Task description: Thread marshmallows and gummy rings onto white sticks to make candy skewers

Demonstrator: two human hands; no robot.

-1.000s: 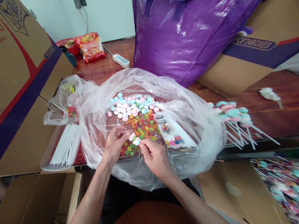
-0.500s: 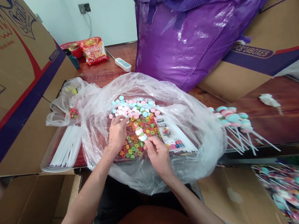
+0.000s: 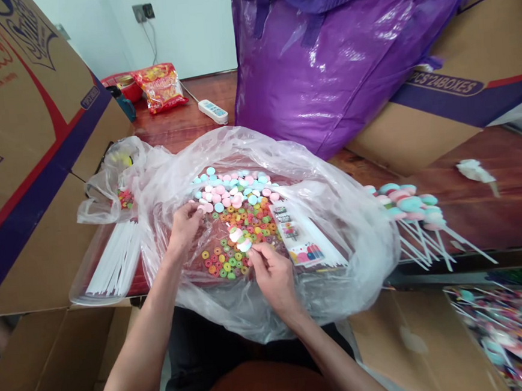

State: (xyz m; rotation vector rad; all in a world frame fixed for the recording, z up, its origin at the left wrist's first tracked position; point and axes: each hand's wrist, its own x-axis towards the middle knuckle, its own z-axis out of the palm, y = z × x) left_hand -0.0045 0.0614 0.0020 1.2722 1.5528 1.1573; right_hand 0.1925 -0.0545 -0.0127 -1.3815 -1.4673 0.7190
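Note:
My right hand (image 3: 274,273) pinches a candy skewer (image 3: 238,238), with pastel discs and a green ring threaded on a stick whose white tip shows at the upper left. At the left edge of the pink, white and blue candy discs (image 3: 218,191), my left hand (image 3: 184,227) has thumb and fingers closed around a pink candy disc (image 3: 201,208). Gummy rings (image 3: 230,259) in orange, yellow, green and red lie between the hands. All of this sits inside a spread clear plastic bag (image 3: 333,196). A printed packet (image 3: 296,235) lies right of the rings over white sticks.
Finished candy skewers (image 3: 410,205) lie on the table at right. White sticks (image 3: 115,261) fill a tray at left. A purple bag (image 3: 324,82) and cardboard boxes (image 3: 31,147) stand around. More wrapped candy skewers (image 3: 511,332) are in a box at lower right.
My left hand has moved left from above the gummy rings to the edge of the candy discs. The skewer in my right hand has shifted slightly left and down.

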